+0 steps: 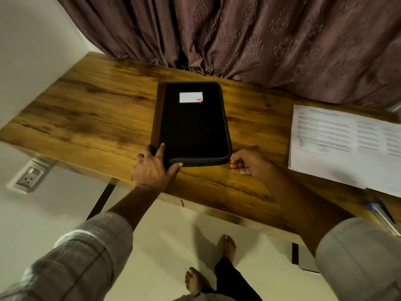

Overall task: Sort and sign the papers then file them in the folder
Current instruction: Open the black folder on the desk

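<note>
- Lying flat near the middle of the wooden desk [97,109], the black zip folder [193,124] has its brown spine to the left and a white label [191,97] near its far end.
- Its near short edge sits back from the desk's front edge, with a strip of bare wood between them.
- The folder's far edge stops just short of the curtain [260,40], which hangs down onto the back of the desk.
- The left hand [152,170] grips the folder's near-left corner, with the index finger stretched out on the cover and the thumb laid along the near edge.
- The right hand [249,161] is curled at the near-right corner, fingertips pinching the small metal zip pull [231,158].
- Bare wood runs wide to the left of the folder, out to the desk's left end by the wall.
- The papers [338,144] lie overlapped at the right, well apart from the folder, with open desk between.
- Pens [384,213] lie by the front edge at the far right, just beside the papers' near corner.
- A wall socket [29,178] sits below the desk's left end.
</note>
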